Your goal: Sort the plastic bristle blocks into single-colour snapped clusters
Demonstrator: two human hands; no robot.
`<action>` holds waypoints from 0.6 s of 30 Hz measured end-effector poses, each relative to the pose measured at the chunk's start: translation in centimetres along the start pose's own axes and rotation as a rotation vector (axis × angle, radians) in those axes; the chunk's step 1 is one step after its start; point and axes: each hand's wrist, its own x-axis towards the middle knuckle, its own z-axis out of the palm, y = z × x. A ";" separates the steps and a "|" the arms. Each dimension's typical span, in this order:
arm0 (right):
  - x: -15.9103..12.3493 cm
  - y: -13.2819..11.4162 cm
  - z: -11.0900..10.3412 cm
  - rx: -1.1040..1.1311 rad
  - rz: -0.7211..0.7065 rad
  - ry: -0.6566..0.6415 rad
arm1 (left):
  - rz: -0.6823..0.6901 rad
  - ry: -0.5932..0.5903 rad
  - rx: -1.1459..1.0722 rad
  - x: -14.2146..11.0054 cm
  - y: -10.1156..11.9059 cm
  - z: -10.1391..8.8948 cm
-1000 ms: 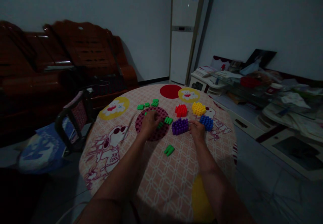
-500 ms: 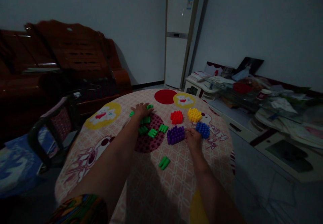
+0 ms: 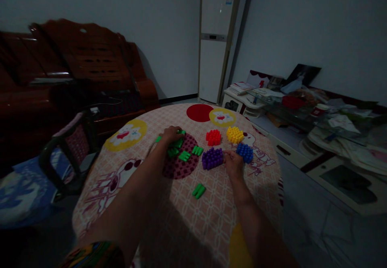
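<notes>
My left hand (image 3: 169,133) is curled over several green blocks (image 3: 177,145) at the far side of a dark red circle printed on the tablecloth. More green blocks (image 3: 197,150) lie loose beside it, and a green pair (image 3: 198,190) lies nearer me. My right hand (image 3: 233,163) rests on the cloth, fingers bent, touching the right side of a purple block cluster (image 3: 212,158). A blue cluster (image 3: 244,152) sits just right of that hand. Red (image 3: 213,137) and yellow (image 3: 235,134) clusters lie behind.
The round table (image 3: 187,219) carries a pink cartoon cloth. A dark chair (image 3: 65,155) stands at its left, a wooden sofa (image 3: 69,70) behind. A white tall appliance (image 3: 214,38) is in the corner. A low cluttered cabinet (image 3: 302,111) runs along the right wall.
My left hand reached to the far green blocks, then curled and drew back a little with them. My right hand stayed by the purple cluster.
</notes>
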 end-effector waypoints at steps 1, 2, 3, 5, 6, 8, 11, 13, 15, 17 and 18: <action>0.0 0.0 0.0 0.009 -0.001 -0.001 | 0.028 0.009 0.000 -1.1 -0.1 0.3; 0.0 -0.1 0.0 0.015 -0.001 -0.002 | 0.053 0.018 -0.002 -2.2 -0.2 0.6; 0.0 -0.1 0.0 0.019 -0.001 -0.002 | 0.077 0.032 -0.007 -3.4 -0.3 0.8; -0.1 -0.3 0.0 0.013 -0.002 0.003 | 0.133 0.053 -0.020 -5.8 -0.6 1.2; -0.2 -0.4 -0.1 0.007 -0.005 0.004 | 0.169 0.056 -0.025 -7.0 -0.8 1.4; -0.3 -0.5 -0.2 -0.003 -0.009 0.014 | 0.240 0.050 -0.028 -9.3 -1.3 1.5; -0.3 -0.8 -0.2 0.009 0.001 0.025 | 0.302 0.012 -0.039 -12.3 -2.0 1.5; -0.2 -1.0 -0.2 0.029 0.016 0.027 | 0.320 -0.002 -0.058 -13.5 -2.0 1.2; -0.2 -1.2 -0.2 0.049 0.033 0.026 | 0.331 0.034 -0.074 -14.0 -1.2 0.9; -0.2 -1.3 -0.2 0.078 0.052 0.031 | 0.371 0.098 -0.092 -13.7 0.5 0.8; -0.2 -1.4 -0.2 0.099 0.066 0.037 | 0.417 0.110 -0.107 -13.4 1.6 0.9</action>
